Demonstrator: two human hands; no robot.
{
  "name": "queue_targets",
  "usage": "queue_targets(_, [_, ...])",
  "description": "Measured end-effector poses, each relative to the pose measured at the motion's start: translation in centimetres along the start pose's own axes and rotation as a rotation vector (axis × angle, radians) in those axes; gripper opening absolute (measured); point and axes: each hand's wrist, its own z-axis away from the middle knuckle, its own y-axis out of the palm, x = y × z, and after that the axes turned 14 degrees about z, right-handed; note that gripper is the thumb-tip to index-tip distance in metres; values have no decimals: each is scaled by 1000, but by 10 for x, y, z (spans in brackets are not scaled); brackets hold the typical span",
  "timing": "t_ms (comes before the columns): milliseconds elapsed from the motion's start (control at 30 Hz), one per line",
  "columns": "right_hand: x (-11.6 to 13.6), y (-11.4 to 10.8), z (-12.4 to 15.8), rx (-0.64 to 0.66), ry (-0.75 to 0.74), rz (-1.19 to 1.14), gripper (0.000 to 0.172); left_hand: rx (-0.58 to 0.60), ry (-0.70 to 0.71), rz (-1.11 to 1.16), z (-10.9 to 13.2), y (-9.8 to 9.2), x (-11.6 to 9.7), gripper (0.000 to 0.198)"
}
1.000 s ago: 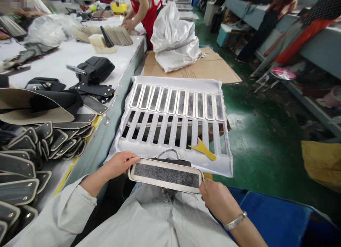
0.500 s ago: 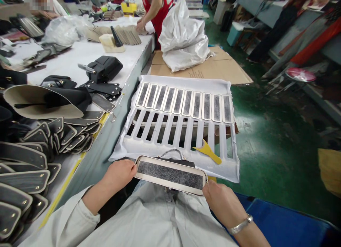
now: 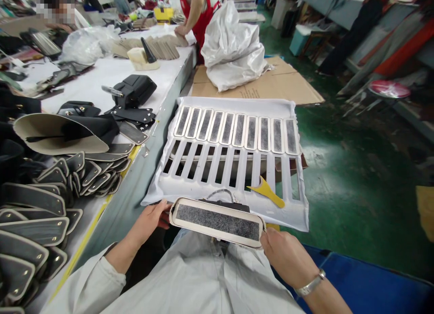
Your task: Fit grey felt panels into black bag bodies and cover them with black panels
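Glossy green floor [image 3: 332,178] stretches past a slotted rack [image 3: 190,192] wrapped in smooth white material, where 10 rounded, cream-edged panels [image 3: 227,128] lie in 1 row and a flat, notched yellow tool [image 3: 267,194] rests. Just before its near edge, above the lap, an oblong piece [image 3: 217,222] with a pale rim and grainy dark strip tilts between 2 hands. The right hand [image 3: 288,255] pinches 1 end, fingers curled closed; the left hand [image 3: 147,223], half open, is at the other, its grip unclear.

My bracelet [image 3: 310,283]: shiny metal. Dark strip [image 3: 217,222] looks matt n rough imo; sack [image 3: 233,47] glossy plastic, cardboard [image 3: 291,81] matt.
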Motion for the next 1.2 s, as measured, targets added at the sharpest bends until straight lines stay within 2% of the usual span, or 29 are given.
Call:
queue_targets(167, [2,-4,1,24,2,30,28,-33,275,-728,5,9,-11,42])
queue_targets(233, [3,-5,1,36,18,30,28,-49,355,-951,6,12,-13,40])
queue_targets(333, [4,-6,0,24,32,27,28,-46,368,-1130,7,16,-14,39])
queue_targets(500, [5,-5,0,15,12,75,28,-60,321,-1230,8,21,-20,36])
queue_targets(567, [4,-5,-1,16,-6,83,28,-40,317,-1129,6,17,-22,36])
queue_targets(600, [3,-4,-1,13,-16,80,28,-19,287,-1009,5,14,-22,39])
queue_targets(733, [1,1,-3,-4,-12,12,30,30,-1,-226,3,1,-14,52])
queue_targets(833, [0,5,-3,-17,29,-42,32,-17,-84,144,5,-3,-4,57])
queue_targets(967, [-1,5,-2,-10,27,-36,29,-74,-84,275,8,1,4,56])
queue_targets(1200, [0,3,-1,-3,94,-93,28,-99,12,187,9,8,8,48])
